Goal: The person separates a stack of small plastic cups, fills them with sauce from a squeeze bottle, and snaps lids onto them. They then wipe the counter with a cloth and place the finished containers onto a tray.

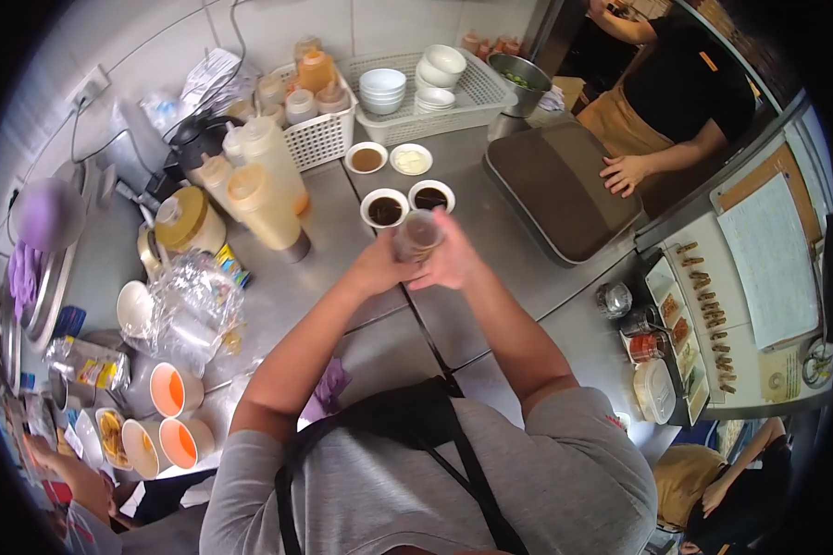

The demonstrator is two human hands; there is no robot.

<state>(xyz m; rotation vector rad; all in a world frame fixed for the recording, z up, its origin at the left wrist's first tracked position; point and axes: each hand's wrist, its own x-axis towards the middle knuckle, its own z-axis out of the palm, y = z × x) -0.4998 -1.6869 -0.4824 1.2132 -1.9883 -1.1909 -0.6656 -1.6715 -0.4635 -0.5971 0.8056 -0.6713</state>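
Both of my hands are around a small clear container near the middle of the steel counter. My left hand (386, 265) wraps its left side, and my right hand (453, 257) holds its right side. The container (418, 236) is blurred, and its contents are hard to make out. Just beyond it stand two white bowls of dark liquid, a left one (384, 209) and a right one (431, 196). Behind those are a bowl of brown sauce (366, 159) and a bowl with something pale (411, 160).
Squeeze bottles (267, 199) and crumpled plastic wrap (192, 310) are on the left. White baskets (315, 139) stand at the back. A large brown tray (565, 190) lies at the right, with a co-worker's hand (626, 172) on it. Orange-lined cups (178, 390) are lower left.
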